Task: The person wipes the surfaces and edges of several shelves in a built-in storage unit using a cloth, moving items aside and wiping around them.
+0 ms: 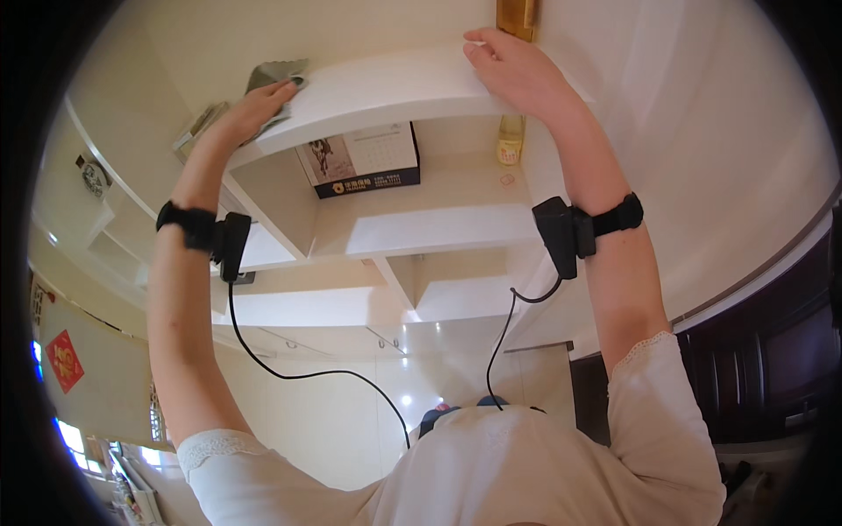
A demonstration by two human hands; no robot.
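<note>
My left hand (263,106) presses a grey cloth (279,69) against the top of a white shelf board (375,79), with its fingers laid over the cloth. Some of the cloth is hidden beneath the hand. Toward the right end of the same board is my right hand (510,66), its fingers loosely bent and nothing in them. Just behind that hand rises a gold-brown object (516,18), cut off by the top of the view. I cannot tell whether the right hand touches it.
In the compartment below stand a desk calendar (368,158) and a bottle of pale yellow liquid (510,141). A stack of flat items (200,131) lies by my left wrist. Black cables (316,375) run from both wrist-worn devices. A dark wooden door (756,342) is at the right.
</note>
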